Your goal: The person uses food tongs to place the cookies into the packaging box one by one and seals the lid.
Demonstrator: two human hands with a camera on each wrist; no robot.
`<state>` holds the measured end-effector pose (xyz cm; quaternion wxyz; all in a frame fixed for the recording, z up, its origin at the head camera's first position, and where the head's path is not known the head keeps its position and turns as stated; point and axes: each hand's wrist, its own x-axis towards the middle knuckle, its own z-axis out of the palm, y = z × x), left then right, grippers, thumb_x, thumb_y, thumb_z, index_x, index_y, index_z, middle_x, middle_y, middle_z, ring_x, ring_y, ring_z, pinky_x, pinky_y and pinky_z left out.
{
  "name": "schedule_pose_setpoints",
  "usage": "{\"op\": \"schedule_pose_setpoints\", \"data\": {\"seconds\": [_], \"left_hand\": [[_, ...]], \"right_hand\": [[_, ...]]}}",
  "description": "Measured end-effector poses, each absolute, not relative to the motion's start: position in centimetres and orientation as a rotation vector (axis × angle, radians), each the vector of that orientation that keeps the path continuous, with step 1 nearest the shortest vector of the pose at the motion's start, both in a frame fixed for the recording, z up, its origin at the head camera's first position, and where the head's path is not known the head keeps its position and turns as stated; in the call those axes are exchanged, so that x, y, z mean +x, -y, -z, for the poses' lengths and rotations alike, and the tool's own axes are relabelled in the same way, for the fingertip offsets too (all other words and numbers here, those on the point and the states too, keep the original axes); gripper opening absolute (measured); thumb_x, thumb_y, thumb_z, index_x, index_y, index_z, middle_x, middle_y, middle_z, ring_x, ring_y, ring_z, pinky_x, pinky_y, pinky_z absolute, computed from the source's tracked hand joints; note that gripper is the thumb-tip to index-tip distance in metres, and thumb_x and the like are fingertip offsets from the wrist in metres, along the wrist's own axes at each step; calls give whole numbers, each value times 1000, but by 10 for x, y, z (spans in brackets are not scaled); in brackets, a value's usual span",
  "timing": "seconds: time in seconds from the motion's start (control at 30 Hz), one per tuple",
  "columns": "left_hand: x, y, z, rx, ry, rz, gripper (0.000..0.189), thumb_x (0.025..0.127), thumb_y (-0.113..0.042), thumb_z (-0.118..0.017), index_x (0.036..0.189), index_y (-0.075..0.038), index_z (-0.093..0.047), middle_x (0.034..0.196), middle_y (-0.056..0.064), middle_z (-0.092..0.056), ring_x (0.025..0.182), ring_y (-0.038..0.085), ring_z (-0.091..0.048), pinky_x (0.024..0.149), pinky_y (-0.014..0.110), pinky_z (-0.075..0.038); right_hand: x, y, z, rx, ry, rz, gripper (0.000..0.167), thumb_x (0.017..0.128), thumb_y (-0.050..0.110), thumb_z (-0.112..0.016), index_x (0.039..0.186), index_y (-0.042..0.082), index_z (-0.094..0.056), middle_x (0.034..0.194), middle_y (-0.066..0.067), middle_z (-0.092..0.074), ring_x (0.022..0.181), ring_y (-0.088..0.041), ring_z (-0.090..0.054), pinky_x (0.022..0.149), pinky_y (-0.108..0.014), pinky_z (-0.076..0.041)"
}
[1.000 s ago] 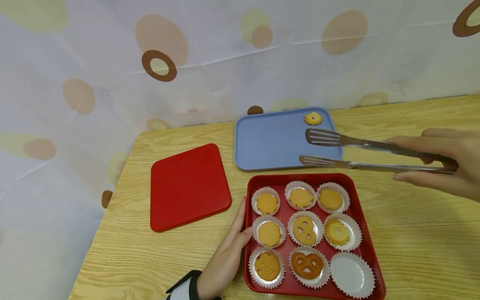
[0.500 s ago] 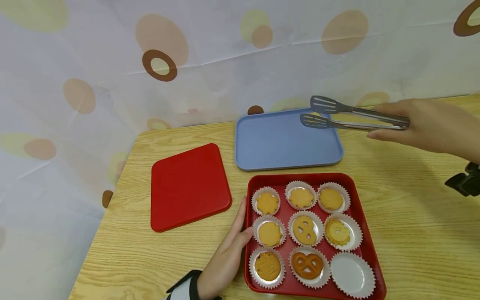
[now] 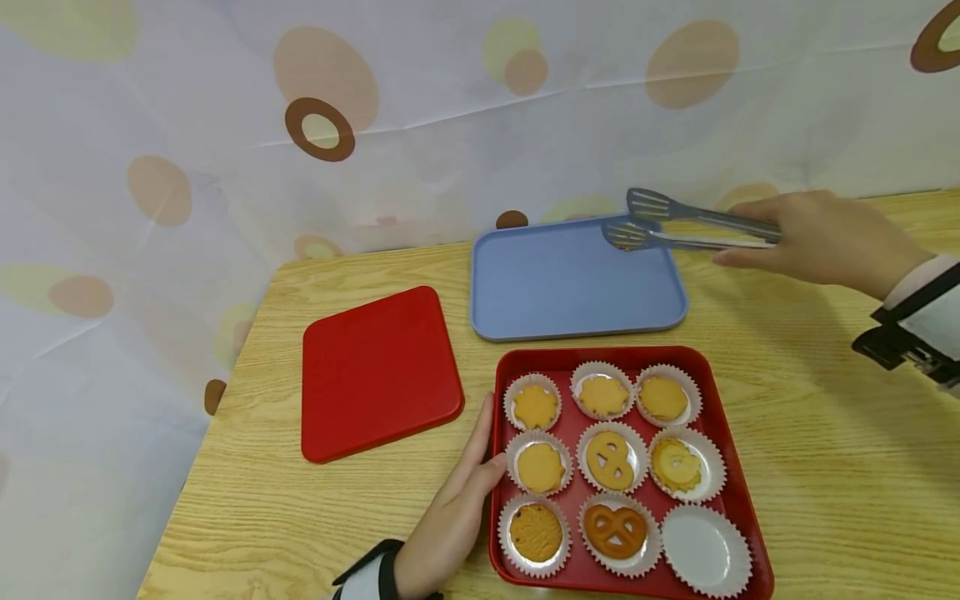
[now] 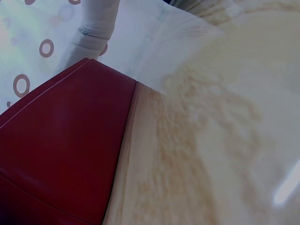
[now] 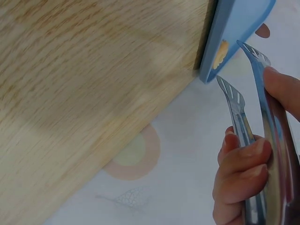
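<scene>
My right hand (image 3: 825, 237) grips a pair of slotted metal tongs (image 3: 701, 242), whose two tips stand apart above the far right corner of the blue tray (image 3: 570, 283). Under those tips, mostly hidden in the head view, a round yellow cookie (image 5: 221, 55) shows on the tray in the right wrist view. My left hand (image 3: 453, 508) rests with extended fingers along the left side of a red box (image 3: 738, 475). In it, white paper cups hold cookies, among them a brown pretzel-shaped one (image 3: 615, 531); the near right cup (image 3: 707, 550) is empty.
A red square lid (image 3: 382, 375) lies on the wooden table (image 3: 247, 500) left of the box. The blue tray stands just behind the box, close to the patterned wall covering (image 3: 420, 100) at the table's back edge.
My right hand has carried the tongs away from me, from the tray's near right part to over its far right corner, where they cover the cookie. The left hand has stayed put.
</scene>
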<state>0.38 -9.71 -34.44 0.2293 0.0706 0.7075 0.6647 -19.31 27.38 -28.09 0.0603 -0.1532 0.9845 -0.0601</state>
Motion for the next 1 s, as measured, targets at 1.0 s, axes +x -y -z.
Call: {"op": "schedule_pose_setpoints", "data": {"seconds": [1.0], "left_hand": [[5, 96, 345, 171, -1948, -1838, 61, 105, -20, -33, 157, -26, -1, 162, -8, 1, 147, 16, 4, 116, 48, -2]], "right_hand": [[-184, -274, 293, -545, -3000, 175, 68, 94, 43, -61, 135, -9, -50, 123, -41, -52, 84, -43, -64, 63, -52, -50]]}}
